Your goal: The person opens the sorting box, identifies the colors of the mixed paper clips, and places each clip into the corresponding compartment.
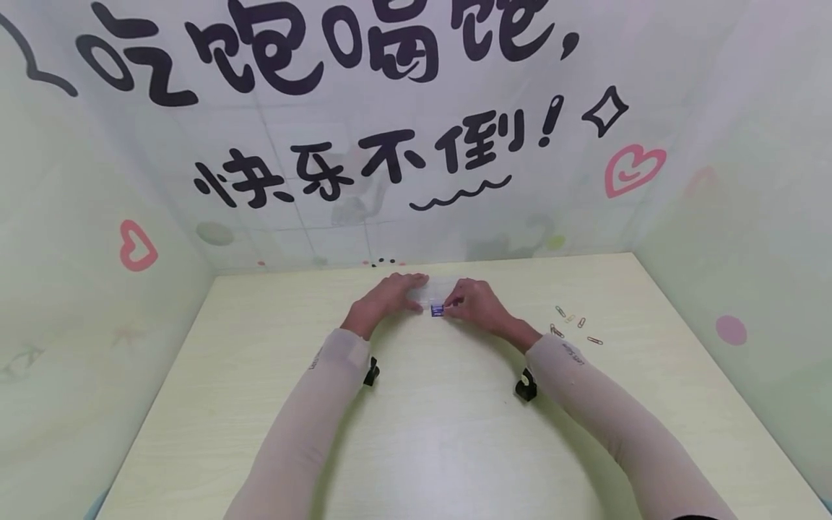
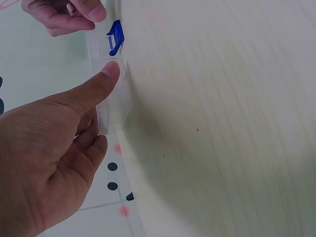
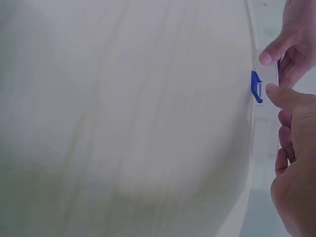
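Observation:
A clear plastic box [image 1: 438, 287] with a blue latch [image 2: 117, 38] stands at the back of the table, close to the wall. My left hand [image 1: 392, 295] grips its left end, thumb on the near side and fingers bent behind it. At the other end is my right hand [image 1: 479, 307], its fingers curled and its thumb tip right beside the latch, as the right wrist view shows. Whether those right fingers pinch the box or something small, I cannot tell. The box's far side is mostly hidden by the hands.
Several paper clips [image 1: 581, 323] lie scattered on the light wooden table [image 1: 442, 433] to the right of my right hand. Behind the box rises a printed back wall [image 1: 390, 238], with side walls at left and right.

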A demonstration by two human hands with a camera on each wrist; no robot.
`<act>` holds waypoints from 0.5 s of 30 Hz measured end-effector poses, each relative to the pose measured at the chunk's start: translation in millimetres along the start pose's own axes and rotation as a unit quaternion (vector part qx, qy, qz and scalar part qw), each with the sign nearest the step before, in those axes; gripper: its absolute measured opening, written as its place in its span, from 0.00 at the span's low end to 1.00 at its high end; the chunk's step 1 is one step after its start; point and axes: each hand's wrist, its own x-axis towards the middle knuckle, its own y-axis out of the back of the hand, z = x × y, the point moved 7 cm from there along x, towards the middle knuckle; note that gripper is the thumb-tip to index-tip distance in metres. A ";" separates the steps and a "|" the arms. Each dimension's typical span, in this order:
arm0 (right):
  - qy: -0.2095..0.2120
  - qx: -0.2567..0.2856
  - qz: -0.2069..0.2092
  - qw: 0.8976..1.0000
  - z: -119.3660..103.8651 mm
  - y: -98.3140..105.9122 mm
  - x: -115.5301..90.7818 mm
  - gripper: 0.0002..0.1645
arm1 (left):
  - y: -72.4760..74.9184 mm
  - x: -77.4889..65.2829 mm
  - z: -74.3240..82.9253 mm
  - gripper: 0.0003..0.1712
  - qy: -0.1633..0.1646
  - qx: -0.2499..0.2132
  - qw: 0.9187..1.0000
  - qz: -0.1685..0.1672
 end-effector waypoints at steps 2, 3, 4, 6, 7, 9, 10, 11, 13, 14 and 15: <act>-0.012 0.013 0.017 1.000 4.2 4.1 -1.9 0.09 | -0.3 0.1 -0.3 0.45 0.000 -0.002 1.000 -0.001; -0.017 0.018 0.026 0.999 6.4 6.4 -2.7 0.10 | -0.3 0.0 -0.3 0.45 0.000 -0.003 1.000 -0.001; -0.021 0.019 0.032 0.999 8.1 8.8 -3.5 0.12 | -0.3 -0.1 -0.2 0.45 -0.001 -0.003 1.000 -0.001; -0.033 0.011 0.040 0.999 11.9 13.5 -4.9 0.16 | -0.4 -0.2 0.0 0.45 -0.003 -0.001 1.000 -0.003; -0.038 0.007 0.044 0.998 14.0 15.4 -5.7 0.17 | -0.5 0.0 0.2 0.45 -0.005 0.002 1.000 -0.003; -0.049 0.001 0.049 0.998 17.5 18.9 -7.6 0.22 | 0.1 0.0 1.0 0.45 -0.007 0.005 1.000 -0.004; -0.057 -0.002 0.050 0.997 19.1 20.4 -8.4 0.25 | 0.4 0.1 1.5 0.45 -0.009 0.007 1.000 -0.004; -0.066 -0.004 0.050 0.997 21.0 21.5 -9.3 0.28 | 0.6 0.1 1.8 0.45 -0.010 0.007 1.000 -0.005; -0.088 -0.006 0.044 0.995 24.5 23.1 -10.8 0.33 | 1.4 0.1 2.4 0.45 -0.013 0.009 1.000 -0.004; -0.099 -0.006 0.040 0.994 26.0 23.8 -11.6 0.36 | 1.7 0.1 2.7 0.45 -0.015 0.010 1.000 -0.004; -0.108 -0.007 0.035 0.993 27.4 24.3 -12.2 0.38 | 1.8 0.2 3.0 0.45 -0.018 0.009 1.000 -0.003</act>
